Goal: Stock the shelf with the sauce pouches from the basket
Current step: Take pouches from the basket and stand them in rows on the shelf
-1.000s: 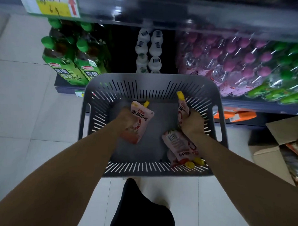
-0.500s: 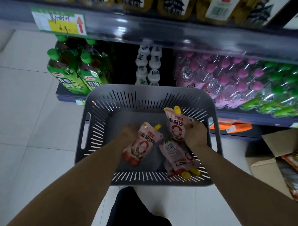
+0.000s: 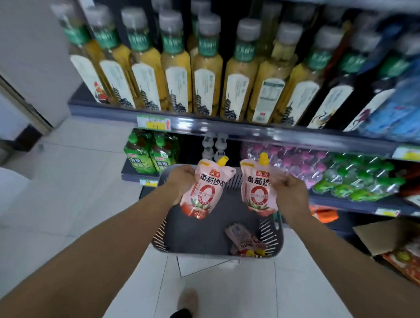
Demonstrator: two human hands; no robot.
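My left hand [image 3: 179, 178] grips a pink sauce pouch with a yellow cap [image 3: 204, 189] by its upper left edge. My right hand [image 3: 290, 192] grips a second pink pouch [image 3: 257, 186] by its upper right edge. Both pouches hang upright above the grey slotted basket [image 3: 201, 232] on the floor. More pouches [image 3: 244, 238] lie in the basket's near right corner. The shelf edge [image 3: 252, 131] runs just beyond the pouches.
Yellow drink bottles [image 3: 207, 70] fill the shelf above. Below are green bottles [image 3: 149, 154], white bottles [image 3: 214, 144] and packs of pink and green capped bottles [image 3: 334, 175]. An open cardboard box [image 3: 387, 234] stands on the floor at right.
Both hands have lifted their pouches up out of the basket. The view has tilted upward, so the shelf of yellow bottles now shows.
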